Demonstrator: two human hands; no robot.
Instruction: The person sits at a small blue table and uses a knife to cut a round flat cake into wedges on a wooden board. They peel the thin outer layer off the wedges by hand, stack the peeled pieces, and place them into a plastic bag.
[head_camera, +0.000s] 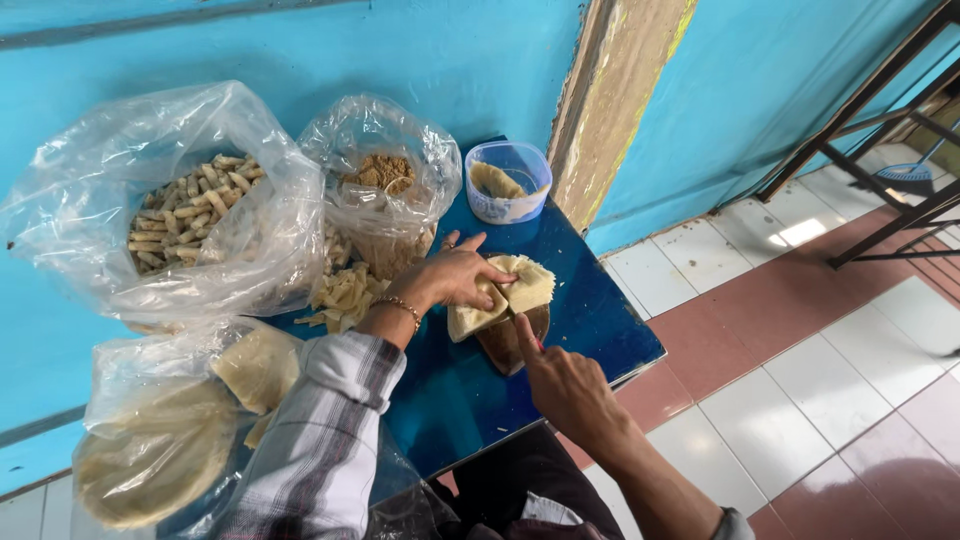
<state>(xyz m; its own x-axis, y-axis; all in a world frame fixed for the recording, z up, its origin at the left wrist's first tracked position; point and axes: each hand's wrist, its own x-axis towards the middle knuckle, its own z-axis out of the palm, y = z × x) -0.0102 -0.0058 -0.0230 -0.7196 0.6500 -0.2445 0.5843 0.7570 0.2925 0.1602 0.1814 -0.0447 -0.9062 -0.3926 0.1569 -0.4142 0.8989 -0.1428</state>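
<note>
Left hand (455, 277) pinning dough sheet (505, 293) flat, near table (600, 320) edge; right hand (570, 390) index extended, possibly gripping something—can't tell.

bench (590, 320): painted blue, smooth, faint sheen
pastry sheet (505, 295): thin, pale, matt dough, soft and limp
board (505, 345): brown wood, dull
bags (270, 200): clear thin plastic, crinkled, glossy
tub (510, 180): translucent plastic, smooth
rolls (185, 210): pale, dry and matt
filling (380, 172): brown, crumbly, rough
bracelet (398, 304): yellow metal, shiny
sleeve (320, 440): woven checked cloth, matt
wall (450, 60): blue paint, flat; bare strip (615, 90) rough, chipped
floor (800, 350): glazed tiles, glossy
frame (870, 120): dark metal
</note>
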